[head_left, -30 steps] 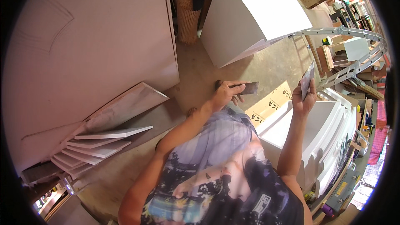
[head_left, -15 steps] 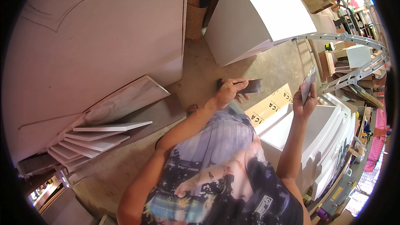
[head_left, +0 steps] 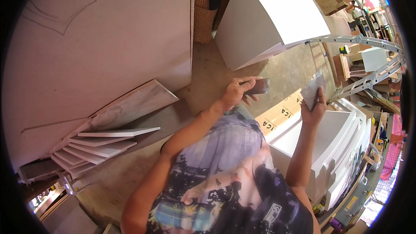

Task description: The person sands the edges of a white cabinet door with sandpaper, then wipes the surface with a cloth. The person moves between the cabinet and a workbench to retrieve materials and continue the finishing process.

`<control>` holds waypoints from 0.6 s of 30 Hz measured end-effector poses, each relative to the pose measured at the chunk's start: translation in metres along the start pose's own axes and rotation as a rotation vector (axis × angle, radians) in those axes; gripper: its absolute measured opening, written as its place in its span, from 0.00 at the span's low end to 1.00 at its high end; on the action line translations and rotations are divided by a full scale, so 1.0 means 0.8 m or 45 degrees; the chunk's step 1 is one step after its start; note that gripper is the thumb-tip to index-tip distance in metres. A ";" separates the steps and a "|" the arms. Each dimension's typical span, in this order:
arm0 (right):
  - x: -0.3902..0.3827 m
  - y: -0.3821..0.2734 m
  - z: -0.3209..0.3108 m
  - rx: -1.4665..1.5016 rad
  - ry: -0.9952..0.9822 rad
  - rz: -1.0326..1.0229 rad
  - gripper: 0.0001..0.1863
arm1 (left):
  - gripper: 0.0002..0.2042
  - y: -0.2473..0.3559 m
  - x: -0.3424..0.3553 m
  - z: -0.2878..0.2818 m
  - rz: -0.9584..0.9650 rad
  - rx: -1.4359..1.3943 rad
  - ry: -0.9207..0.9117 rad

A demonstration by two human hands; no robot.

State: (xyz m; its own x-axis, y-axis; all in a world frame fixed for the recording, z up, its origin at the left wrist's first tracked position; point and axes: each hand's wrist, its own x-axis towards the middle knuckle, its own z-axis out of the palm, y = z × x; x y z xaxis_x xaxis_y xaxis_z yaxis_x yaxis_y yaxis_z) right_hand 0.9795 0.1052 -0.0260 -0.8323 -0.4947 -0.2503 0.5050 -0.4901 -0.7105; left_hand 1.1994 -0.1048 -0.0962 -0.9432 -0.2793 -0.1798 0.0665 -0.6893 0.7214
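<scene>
My left hand, in front of my body, closes around a small dark brown rectangular flat piece with a worn, paler far end. Its exact kind I cannot make out. Farther right, my right hand grips a thin, smudged grey flat sheet by its lower part, thumb and fingers on opposite sides. The sheet stands tilted upward, its broad face visible, and it may be a scraper or a piece of abrasive. The two held pieces are apart. Both are in the air above the concrete floor.
A large white panel with pencil lines fills the left side. Several white boards lie fanned below it. A white cabinet box stands ahead. On the right are white open boxes, a printed carton and an aluminium ladder.
The grey sheet in my right hand has turned from nearly edge-on to showing its broad face. My left hand has shifted slightly up and left, still holding the dark piece.
</scene>
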 end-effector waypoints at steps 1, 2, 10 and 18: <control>-0.001 0.003 0.002 -0.085 0.004 -0.018 0.15 | 0.18 0.009 0.000 0.002 0.063 0.112 0.014; -0.003 0.007 0.018 -0.172 0.004 -0.035 0.14 | 0.18 0.022 0.000 0.003 0.129 0.224 0.028; 0.016 0.007 0.088 -0.534 -0.200 -0.014 0.15 | 0.19 0.117 0.037 0.045 1.177 1.613 -0.097; 0.083 -0.027 0.087 -0.610 -0.361 -0.036 0.19 | 0.19 0.151 0.120 0.093 1.345 2.202 -0.238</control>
State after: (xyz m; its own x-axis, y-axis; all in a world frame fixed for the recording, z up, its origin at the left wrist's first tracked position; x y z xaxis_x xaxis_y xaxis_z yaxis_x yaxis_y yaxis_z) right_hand 0.9293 0.0329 0.0183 -0.7163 -0.6924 -0.0872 0.2680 -0.1576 -0.9504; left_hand 1.0928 -0.1649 0.0237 -0.7748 0.0728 0.6280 0.2906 0.9232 0.2515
